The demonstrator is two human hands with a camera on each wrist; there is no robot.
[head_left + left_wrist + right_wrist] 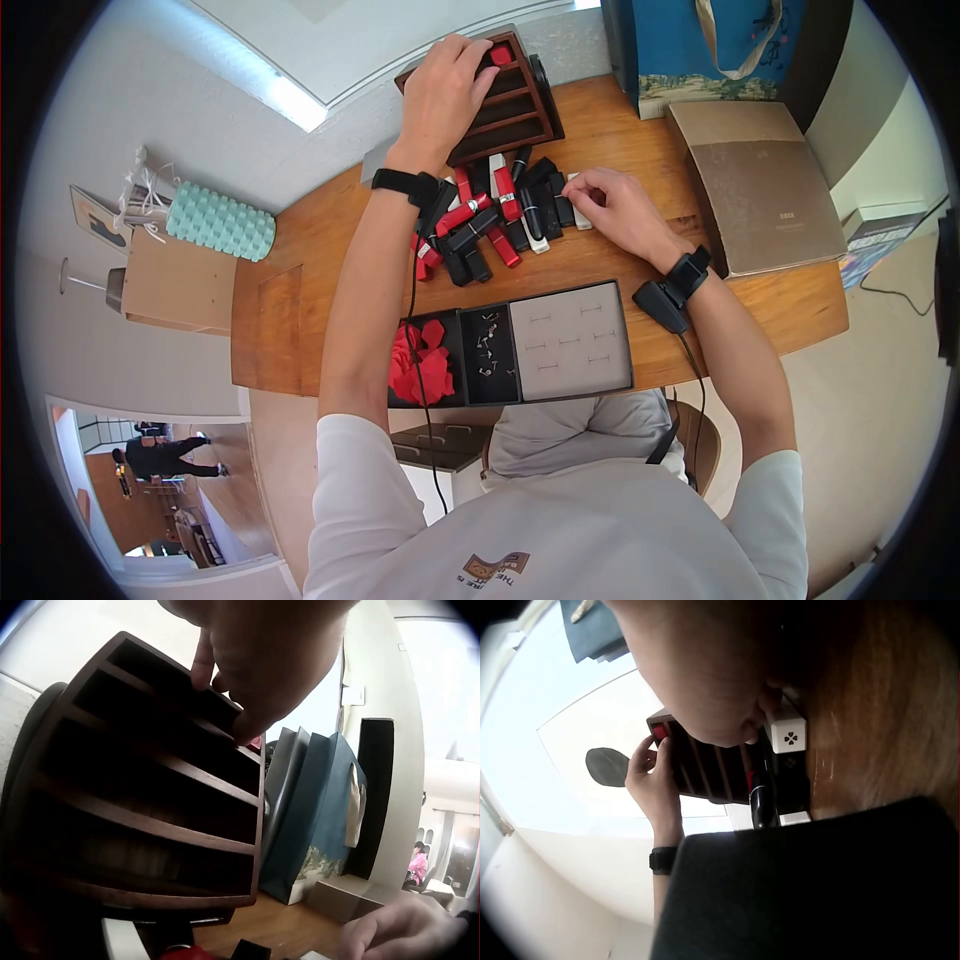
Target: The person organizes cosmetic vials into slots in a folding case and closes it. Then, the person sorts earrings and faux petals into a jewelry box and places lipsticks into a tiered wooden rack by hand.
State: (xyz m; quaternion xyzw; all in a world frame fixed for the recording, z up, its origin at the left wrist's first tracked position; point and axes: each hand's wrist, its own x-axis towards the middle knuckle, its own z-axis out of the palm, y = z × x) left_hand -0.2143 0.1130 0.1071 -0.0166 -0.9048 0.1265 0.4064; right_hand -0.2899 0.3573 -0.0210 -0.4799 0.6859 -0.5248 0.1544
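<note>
A dark wooden rack [517, 100] with several slots stands tilted at the back of the table. My left hand [440, 100] reaches over its upper end. Thumb and fingertips pinch a red lipstick [502, 54] in the end slot; the right wrist view shows its red end [660, 731] between them. My right hand [625, 212] is at the right side of a pile of lipsticks [470, 225], red, black and white. Its curled fingers and thumb grip a white lipstick box [787, 733] with a clover mark, mostly hidden by the hand in the head view.
Along the table's front edge lies an open black box [572, 340] with a grey slotted insert, small metal pieces and red petals [420, 362]. A brown carton [760, 190] sits at the right, a blue paper bag [700, 50] behind it. A mint foam roller [220, 222] stands left.
</note>
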